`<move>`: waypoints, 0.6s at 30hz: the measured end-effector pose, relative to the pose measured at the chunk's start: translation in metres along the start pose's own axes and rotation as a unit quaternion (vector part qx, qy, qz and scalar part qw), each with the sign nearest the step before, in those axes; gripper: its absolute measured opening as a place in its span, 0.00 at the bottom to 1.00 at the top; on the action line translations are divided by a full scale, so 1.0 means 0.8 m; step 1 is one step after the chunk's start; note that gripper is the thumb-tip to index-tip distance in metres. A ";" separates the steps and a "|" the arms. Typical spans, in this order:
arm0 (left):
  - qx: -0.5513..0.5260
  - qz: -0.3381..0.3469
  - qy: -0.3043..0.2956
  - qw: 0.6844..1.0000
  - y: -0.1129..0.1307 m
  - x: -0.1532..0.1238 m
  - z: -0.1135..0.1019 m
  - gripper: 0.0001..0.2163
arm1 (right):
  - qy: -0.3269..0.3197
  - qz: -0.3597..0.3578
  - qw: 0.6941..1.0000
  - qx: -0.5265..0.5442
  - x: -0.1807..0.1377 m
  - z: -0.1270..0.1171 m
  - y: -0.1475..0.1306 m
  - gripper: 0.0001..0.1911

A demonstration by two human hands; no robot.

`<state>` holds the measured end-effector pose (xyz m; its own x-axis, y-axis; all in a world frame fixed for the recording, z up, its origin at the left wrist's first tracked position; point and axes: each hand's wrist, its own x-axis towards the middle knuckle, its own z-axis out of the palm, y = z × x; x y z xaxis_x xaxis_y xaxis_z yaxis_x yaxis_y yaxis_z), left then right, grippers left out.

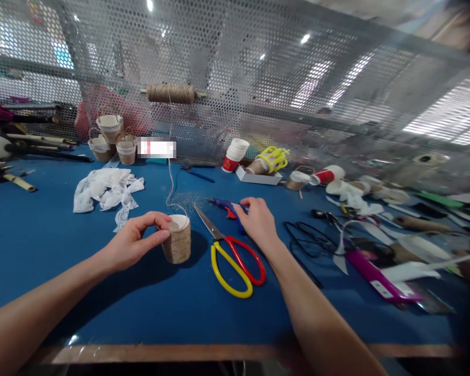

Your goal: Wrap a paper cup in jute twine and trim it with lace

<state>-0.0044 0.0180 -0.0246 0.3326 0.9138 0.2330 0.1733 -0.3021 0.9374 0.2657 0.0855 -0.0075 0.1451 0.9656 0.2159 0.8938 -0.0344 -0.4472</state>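
My left hand (143,237) pinches the rim of a small paper cup (178,244) wrapped in brown twine, standing upright on the blue table. From a twine spool (171,94) on the mesh, a strand (171,183) runs down to the cup. To the right, my right hand (258,222) is closed on the back part of a blue glue gun (221,203) with an orange trigger; the hand hides some of its handle. Large scissors (219,236) with one red and one yellow handle lie open between my hands.
White lace (102,188) lies at left, near finished-looking small baskets (112,130). Pliers (199,172), stacked paper cups (235,154) and a white box lid (258,176) stand at the back. A black cable (309,237) and a purple tool (376,274) clutter the right.
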 end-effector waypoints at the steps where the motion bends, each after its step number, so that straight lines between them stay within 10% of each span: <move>1: 0.004 0.005 0.000 1.000 0.001 -0.001 0.000 0.08 | -0.006 -0.045 0.999 0.022 -0.008 -0.005 -0.009 0.12; 4: 0.026 0.017 -0.007 0.999 0.006 -0.003 0.001 0.07 | -0.063 -0.179 0.978 0.091 -0.035 -0.019 -0.044 0.13; 8: 0.058 0.027 -0.020 0.998 0.014 -0.006 0.003 0.06 | -0.126 -0.465 0.858 0.177 -0.051 -0.026 -0.078 0.20; 18: 0.061 0.041 -0.056 0.996 0.016 -0.007 -0.002 0.06 | -0.164 -0.487 0.849 0.125 -0.036 -0.012 -0.075 0.19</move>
<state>-0.0051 0.0094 -0.0132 0.4503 0.8508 0.2708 0.2500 -0.4113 0.8765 0.2121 0.0576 0.0218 -0.7741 0.5252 0.3534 0.3978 0.8378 -0.3739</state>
